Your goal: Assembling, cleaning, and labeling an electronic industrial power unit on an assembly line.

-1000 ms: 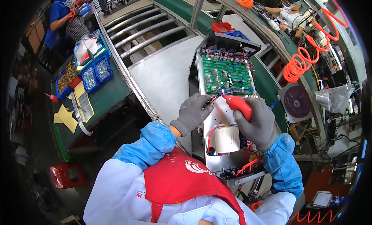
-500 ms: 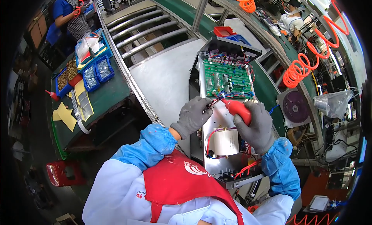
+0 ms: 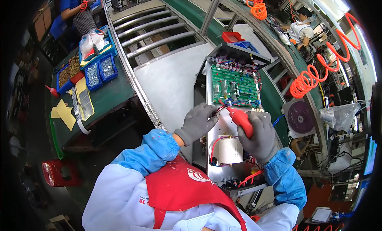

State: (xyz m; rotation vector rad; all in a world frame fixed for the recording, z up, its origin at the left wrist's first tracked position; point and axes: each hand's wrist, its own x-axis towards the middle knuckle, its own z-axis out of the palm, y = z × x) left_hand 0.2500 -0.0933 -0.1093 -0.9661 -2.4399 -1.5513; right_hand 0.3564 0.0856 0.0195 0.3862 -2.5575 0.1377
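red tool (image 3: pixel 242 122) clamped in my right hand (image 3: pixel 262 137); wire work, likely.
left hand (image 3: pixel 197 122) pinches wires (image 3: pixel 221 107), tool's ten o'clock; steadiness next.

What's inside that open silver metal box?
Inside the silver metal box: a green rectangular circuit board, a white cylinder and red wires. What's beneath the board is covered; the grey-gloved right hand hides part too.

Got some metal rollers (image 3: pixel 161 44) up top and a bright orange coiled hose (image 3: pixel 297 89) hanging off to the right. Somebody in blue (image 3: pixel 69 3) is upper left, red plastic thing (image 3: pixel 49 173) lower left.
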